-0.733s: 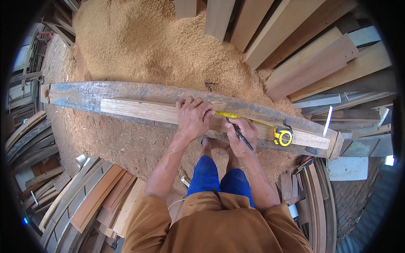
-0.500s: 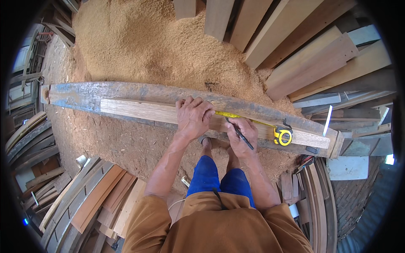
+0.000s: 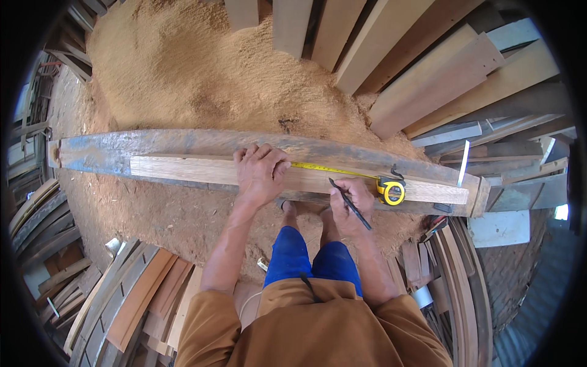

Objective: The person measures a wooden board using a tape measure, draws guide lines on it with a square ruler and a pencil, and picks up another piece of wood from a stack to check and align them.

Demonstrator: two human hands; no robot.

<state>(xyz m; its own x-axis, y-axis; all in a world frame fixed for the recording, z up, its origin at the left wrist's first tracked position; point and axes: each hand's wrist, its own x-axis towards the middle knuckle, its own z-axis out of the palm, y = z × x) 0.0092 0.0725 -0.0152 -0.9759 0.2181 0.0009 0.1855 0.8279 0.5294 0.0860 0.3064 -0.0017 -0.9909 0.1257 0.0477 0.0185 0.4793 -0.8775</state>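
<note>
A pale wooden board [image 3: 195,169] lies lengthwise on a long, weathered beam [image 3: 104,145]. Over the board's left half rests my left hand [image 3: 262,176], its thumb and fingers closed at the end of a yellow tape blade. That blade runs right along the board to the yellow and black tape measure [image 3: 391,191], whose case sits by itself on the wood. My right hand [image 3: 353,205] grips a slim black pen [image 3: 351,205], just left of the case. The pen's tip points at the board, slightly below the blade; whether it touches, I cannot tell.
A sawdust heap [image 3: 202,73] rises beyond the beam. Thick planks [image 3: 379,46] stand at the far right. Stacked boards [image 3: 137,293] lie near left, with more curved pieces [image 3: 461,275] near right. A small dark block [image 3: 443,208] sits by the board's right end.
My right hand and pen have shifted right along the board, nearer the tape case, and the tip sits a little farther below the blade. The whole view has moved slightly.
</note>
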